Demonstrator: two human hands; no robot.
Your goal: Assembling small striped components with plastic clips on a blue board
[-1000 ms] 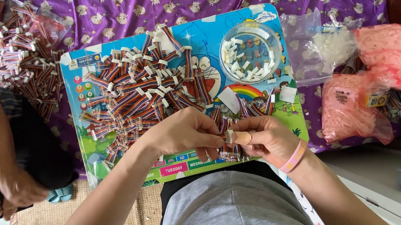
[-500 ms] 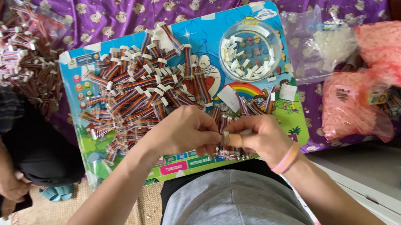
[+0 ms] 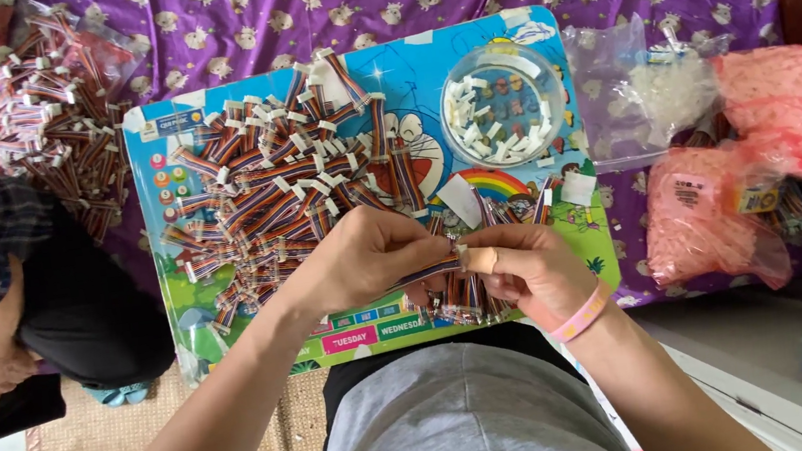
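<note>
Head view shows the left hand (image 3: 364, 255) and right hand (image 3: 527, 267) pinching one striped ribbon cable (image 3: 426, 272) over the cartoon board (image 3: 383, 66); keeping it taut should help seat its white connector (image 3: 461, 250).

ribbon cable (image 3: 424, 273) | striped multicolour, white connector | horizontal, pinched between both hands

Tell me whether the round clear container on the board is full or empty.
Partly filled. The round clear container stands upright and uncovered on the colourful board, with small white pieces scattered across its bottom, leaving gaps.
</note>
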